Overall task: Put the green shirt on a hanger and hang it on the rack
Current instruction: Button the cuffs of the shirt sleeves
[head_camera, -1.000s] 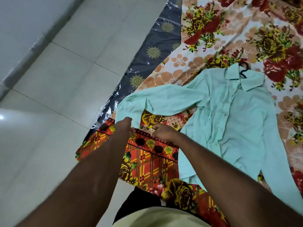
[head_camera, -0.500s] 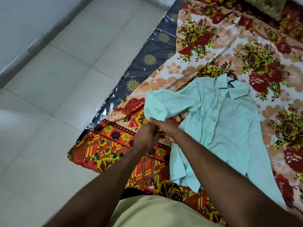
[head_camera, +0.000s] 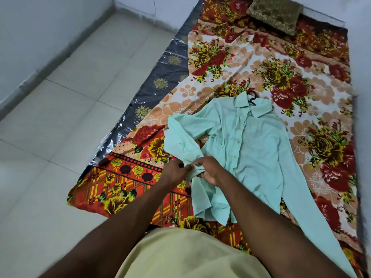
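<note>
Head view, the only view supplied.

Grip: both hands meet on one cuff [head_camera: 193, 170] of the green shirt [head_camera: 251, 149]. The left hand [head_camera: 174, 171] pinches the cuff's end between thumb and fingertips. The right hand [head_camera: 210, 169] has its fingers curled round the same cuff from the other side. Neither hand is free. What the fingers are doing at the cuff, whether fastening or straightening it, cannot be told.

Location of item: the shirt lies flat, front up, on a floral sheet [head_camera: 301, 81], its body just to the right of the grip and running away beyond it. The held sleeve [head_camera: 186, 135] is doubled back from the shoulder toward the grip. The other sleeve [head_camera: 313, 207] lies straight, well to the right of the grip. The collar [head_camera: 253, 105] is well beyond the grip, and a dark hanger hook [head_camera: 253, 98] protrudes from it.

Progress, as judged: the hook at the collar suggests the hanger is already inside the shirt, though the hanger's arms are hidden under the cloth and their seating cannot be confirmed. The placket looks closed along the visible buttons. The hanging is outstanding: the shirt must be lifted by the hook and carried to the rack. No rack is in view.

Surroundings: a brown cushion [head_camera: 275, 15] sits far beyond the grip at the head of the sheet. Tiled floor [head_camera: 60, 117] lies to the left of the grip.
</note>
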